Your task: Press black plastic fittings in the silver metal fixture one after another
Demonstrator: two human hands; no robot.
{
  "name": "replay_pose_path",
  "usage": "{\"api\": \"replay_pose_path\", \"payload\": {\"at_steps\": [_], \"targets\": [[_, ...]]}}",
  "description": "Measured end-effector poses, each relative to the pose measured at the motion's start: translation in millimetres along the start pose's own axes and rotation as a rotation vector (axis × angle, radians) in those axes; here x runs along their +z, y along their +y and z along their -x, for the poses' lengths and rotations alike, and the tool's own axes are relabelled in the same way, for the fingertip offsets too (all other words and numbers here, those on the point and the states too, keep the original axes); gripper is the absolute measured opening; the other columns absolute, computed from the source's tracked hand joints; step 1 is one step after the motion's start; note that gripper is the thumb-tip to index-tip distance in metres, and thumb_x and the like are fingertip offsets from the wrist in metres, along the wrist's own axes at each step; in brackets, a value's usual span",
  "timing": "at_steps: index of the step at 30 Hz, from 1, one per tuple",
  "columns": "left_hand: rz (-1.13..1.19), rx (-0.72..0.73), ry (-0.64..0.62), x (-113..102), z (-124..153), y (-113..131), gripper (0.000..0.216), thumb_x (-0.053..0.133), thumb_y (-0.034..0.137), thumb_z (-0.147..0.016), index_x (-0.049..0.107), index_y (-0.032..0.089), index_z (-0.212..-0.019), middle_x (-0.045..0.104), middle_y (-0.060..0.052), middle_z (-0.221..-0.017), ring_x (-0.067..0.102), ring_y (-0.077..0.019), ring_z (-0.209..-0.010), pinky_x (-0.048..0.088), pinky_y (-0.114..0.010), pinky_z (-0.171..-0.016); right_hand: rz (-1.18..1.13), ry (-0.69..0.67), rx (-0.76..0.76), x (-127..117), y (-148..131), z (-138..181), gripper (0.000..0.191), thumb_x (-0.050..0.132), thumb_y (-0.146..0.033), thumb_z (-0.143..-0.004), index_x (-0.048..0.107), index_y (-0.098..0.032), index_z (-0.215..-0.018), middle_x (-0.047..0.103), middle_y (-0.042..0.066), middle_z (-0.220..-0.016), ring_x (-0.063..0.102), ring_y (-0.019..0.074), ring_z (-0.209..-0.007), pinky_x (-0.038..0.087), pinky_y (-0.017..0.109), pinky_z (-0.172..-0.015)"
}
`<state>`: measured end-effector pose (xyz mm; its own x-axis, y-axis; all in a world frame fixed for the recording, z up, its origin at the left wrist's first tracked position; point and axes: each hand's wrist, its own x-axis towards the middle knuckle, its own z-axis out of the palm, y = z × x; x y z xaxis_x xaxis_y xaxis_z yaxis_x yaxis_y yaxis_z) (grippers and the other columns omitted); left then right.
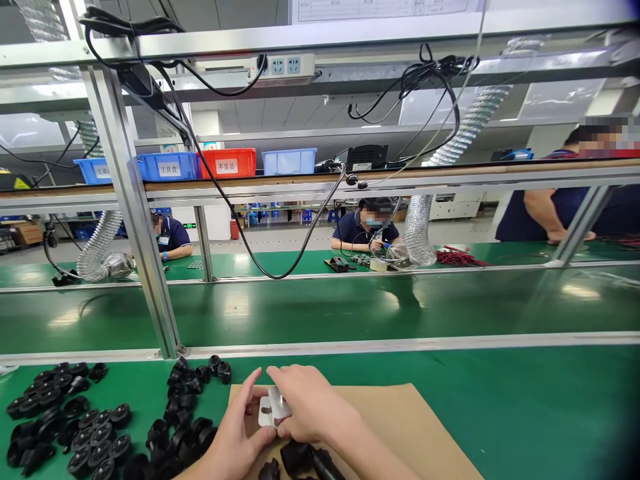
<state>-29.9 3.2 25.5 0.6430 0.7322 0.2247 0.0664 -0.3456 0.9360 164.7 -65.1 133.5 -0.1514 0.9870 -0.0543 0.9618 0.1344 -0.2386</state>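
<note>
Both my hands meet over a brown cardboard sheet (400, 427) at the bench's near edge. My left hand (235, 433) and my right hand (307, 403) pinch a small flat silver metal plate (273, 408) between their fingers. My right hand covers the plate's right side. Just below my hands lie two or three black plastic parts (303, 460). A heap of several similar black round parts (95, 433) spreads over the green mat to the left, and more of them (193, 400) sit beside my left hand.
An aluminium frame post (133, 213) rises at the left, with a green conveyor belt (350, 307) behind it. Cables hang from a power strip (283, 67) overhead. Coloured bins (200, 165) sit on a shelf. Three other people (367, 230) work at the far benches.
</note>
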Motion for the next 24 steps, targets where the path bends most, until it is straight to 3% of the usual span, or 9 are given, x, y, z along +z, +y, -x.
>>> {"api": "replay_pose_path", "payload": {"at_steps": [4, 8, 12, 16, 20, 24], "targets": [[0.004, 0.002, 0.018, 1, -1, -1, 0.089, 0.086, 0.039, -0.085, 0.041, 0.032, -0.162, 0.070, -0.012, -0.135, 0.066, -0.0352, -0.124, 0.047, -0.053, -0.116, -0.023, 0.047, -0.073, -6, -4, 6, 0.062, 0.085, -0.038, -0.076, 0.064, -0.020, -0.131, 0.073, 0.014, -0.120, 0.065, 0.0373, -0.116, 0.052, 0.044, -0.092], [-0.039, -0.003, 0.036, 3, -2, -1, 0.093, 0.085, 0.033, -0.084, 0.037, 0.032, -0.164, 0.073, -0.012, -0.130, 0.068, -0.0325, -0.114, 0.050, -0.049, -0.107, 0.074, 0.061, 0.108, -5, -26, 1, 0.041, 0.072, -0.036, -0.085, 0.070, -0.010, -0.117, 0.074, 0.021, -0.110, 0.068, 0.0413, -0.107, 0.049, 0.053, -0.096], [-0.055, 0.012, 0.039, 2, -2, -9, 0.092, 0.084, 0.037, -0.086, 0.035, 0.031, -0.164, 0.071, -0.013, -0.134, 0.066, -0.0324, -0.117, 0.049, -0.046, -0.105, 0.093, 0.067, 0.194, -3, -38, 0, 0.046, 0.065, -0.037, -0.092, 0.067, -0.005, -0.125, 0.073, 0.025, -0.110, 0.068, 0.0440, -0.106, 0.051, 0.057, -0.091], [-0.046, 0.074, 0.019, -2, -3, -27, 0.100, 0.084, 0.056, -0.084, 0.032, 0.032, -0.166, 0.069, -0.013, -0.138, 0.065, -0.0347, -0.118, 0.047, -0.046, -0.102, 0.105, 0.018, 0.028, -4, -12, 11, 0.066, 0.091, -0.042, -0.071, 0.067, -0.020, -0.128, 0.069, 0.016, -0.127, 0.064, 0.0404, -0.120, 0.055, 0.047, -0.089], [0.022, 0.106, -0.082, -1, -9, -37, 0.108, 0.082, 0.061, -0.083, 0.025, 0.030, -0.169, 0.070, -0.015, -0.134, 0.068, -0.0347, -0.111, 0.048, -0.048, -0.098, 0.197, 0.022, -0.158, -2, 11, 6, 0.043, 0.085, -0.039, -0.078, 0.070, -0.019, -0.113, 0.073, 0.013, -0.113, 0.069, 0.0351, -0.107, 0.055, 0.042, -0.082], [0.205, 0.054, -0.067, 11, -11, -27, 0.114, 0.089, 0.051, -0.081, 0.020, 0.031, -0.170, 0.070, -0.016, -0.136, 0.069, -0.0368, -0.120, 0.050, -0.049, -0.103, 0.443, -0.036, -0.266, -4, -4, -11, 0.043, 0.081, -0.049, -0.075, 0.075, -0.013, -0.097, 0.076, 0.017, -0.095, 0.072, 0.0357, -0.091, 0.053, 0.045, -0.079]]}}
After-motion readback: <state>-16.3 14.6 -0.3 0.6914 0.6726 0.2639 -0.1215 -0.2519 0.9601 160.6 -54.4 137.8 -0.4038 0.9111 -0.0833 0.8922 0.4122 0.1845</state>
